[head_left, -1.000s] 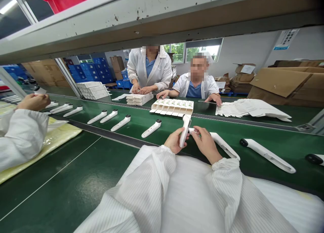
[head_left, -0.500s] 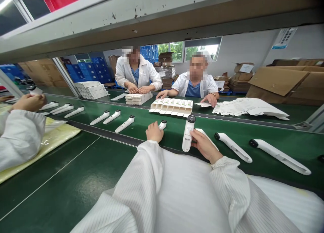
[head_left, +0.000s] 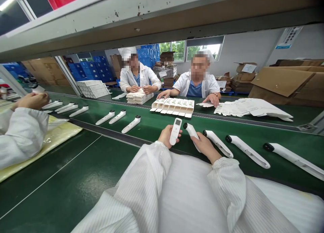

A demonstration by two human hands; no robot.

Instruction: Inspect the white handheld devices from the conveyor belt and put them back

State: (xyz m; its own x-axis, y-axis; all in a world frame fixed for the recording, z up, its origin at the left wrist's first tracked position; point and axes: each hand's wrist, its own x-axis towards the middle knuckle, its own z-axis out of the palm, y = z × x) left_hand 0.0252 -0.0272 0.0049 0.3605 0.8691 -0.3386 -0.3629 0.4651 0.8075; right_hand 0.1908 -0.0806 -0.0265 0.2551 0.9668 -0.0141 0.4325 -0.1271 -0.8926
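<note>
My left hand (head_left: 165,136) is closed round a white handheld thermometer (head_left: 175,131) and holds it upright, its small display facing me. My right hand (head_left: 204,146) grips a second white thermometer (head_left: 190,130) with a black tip, laid low over the green conveyor belt (head_left: 157,123). Three more thermometers lie in a row on the belt to the right, the nearest one (head_left: 218,143) just beside my right hand. Both my sleeves are white.
Further thermometers (head_left: 131,124) lie on the belt to the left. A co-worker's sleeve and hand (head_left: 31,100) are at far left over a yellow sheet (head_left: 54,136). Across the belt two people sit by white cartons (head_left: 173,107), stacked boxes (head_left: 139,97) and paper sheets (head_left: 249,108).
My left hand picked a thermometer off the belt and raised it upright. My right hand lowered its thermometer onto the belt. The thermometers on the belt have shifted rightwards.
</note>
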